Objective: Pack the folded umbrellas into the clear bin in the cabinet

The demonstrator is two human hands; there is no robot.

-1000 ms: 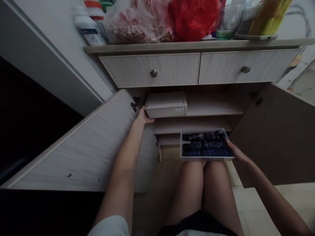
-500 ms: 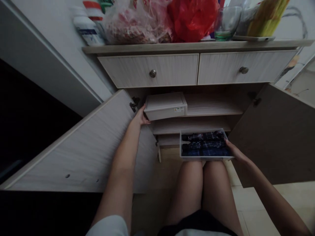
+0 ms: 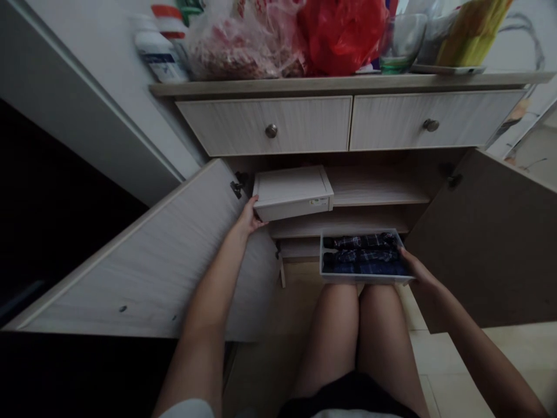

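My left hand (image 3: 251, 218) grips the near left corner of a white box (image 3: 292, 191) with a small label on its front. The box is tilted at the upper shelf, its front sticking out past the shelf edge. My right hand (image 3: 416, 268) holds the right end of a clear plastic bin (image 3: 369, 278) just above my knees. Inside the bin, several folded umbrellas (image 3: 364, 255) in dark plaid lie side by side. My right fingers are partly hidden by the bin's end.
The cabinet's left door (image 3: 143, 249) and right door (image 3: 487, 244) stand wide on both sides. Two drawers with knobs (image 3: 271, 130) are above the shelves (image 3: 378, 186). On the top stand bottles (image 3: 161, 55), plastic bags (image 3: 343, 35) and a glass (image 3: 401, 43).
The white box has come slightly forward and down in my left hand, and its tilt has grown. My right hand and the bin have barely moved.
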